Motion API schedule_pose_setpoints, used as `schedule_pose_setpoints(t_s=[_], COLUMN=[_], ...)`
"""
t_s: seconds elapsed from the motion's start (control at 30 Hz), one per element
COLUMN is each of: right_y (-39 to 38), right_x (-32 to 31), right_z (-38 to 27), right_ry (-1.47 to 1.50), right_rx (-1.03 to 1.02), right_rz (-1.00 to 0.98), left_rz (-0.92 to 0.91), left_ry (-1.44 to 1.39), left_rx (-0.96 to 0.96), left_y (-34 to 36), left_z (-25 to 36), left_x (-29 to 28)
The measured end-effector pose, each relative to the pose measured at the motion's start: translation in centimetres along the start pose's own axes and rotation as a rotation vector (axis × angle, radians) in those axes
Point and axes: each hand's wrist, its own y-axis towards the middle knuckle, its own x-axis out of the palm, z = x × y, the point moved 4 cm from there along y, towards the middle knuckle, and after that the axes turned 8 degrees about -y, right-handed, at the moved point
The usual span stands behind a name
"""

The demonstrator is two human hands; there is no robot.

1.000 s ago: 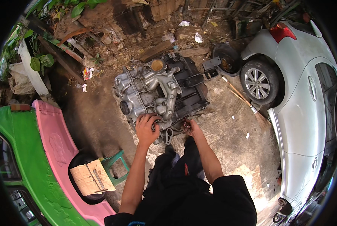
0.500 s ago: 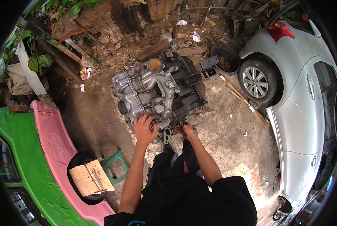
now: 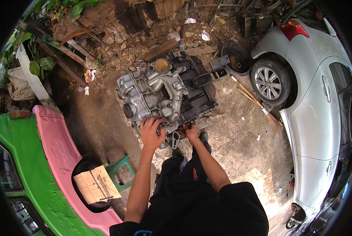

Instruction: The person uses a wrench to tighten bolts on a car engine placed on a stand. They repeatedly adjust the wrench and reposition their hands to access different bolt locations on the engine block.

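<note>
A large grey metal engine lies on the ground in front of me. My left hand rests on its near left edge, with the fingers bent over the metal and the thumb apart. My right hand is at the near edge, right of a metal bracket with an oblong opening. Its fingers are bent together low against the engine. What they hold, if anything, is too dark and small to make out.
A silver car stands to the right, with a broom and a black basin near its wheel. At left are a green and pink vehicle, a green stool and cardboard bearing metal tools.
My right hand has shifted slightly left and up along the engine's near edge, and its wrist has turned. My left hand stays in place on the engine.
</note>
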Motion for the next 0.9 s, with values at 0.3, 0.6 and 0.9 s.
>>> schedule_pose_setpoints(t_s=[0.3,0.6,0.9], right_y=[3.5,0.9,1.2], right_x=[0.7,-0.4,-0.9], right_z=[2.6,-1.4,-1.7], right_ry=[-0.367,-0.302,0.523], right_rx=[-0.150,-0.181,0.367], right_rz=[0.092,0.012,-0.321], left_rz=[-0.010,-0.008,-0.002], left_ry=[-0.003,-0.007,-0.004], left_rx=[-0.014,0.000,0.015], left_y=[0.0,0.0,0.0], left_z=[0.1,0.0,-0.1], left_x=[-0.1,-0.1,-0.1])
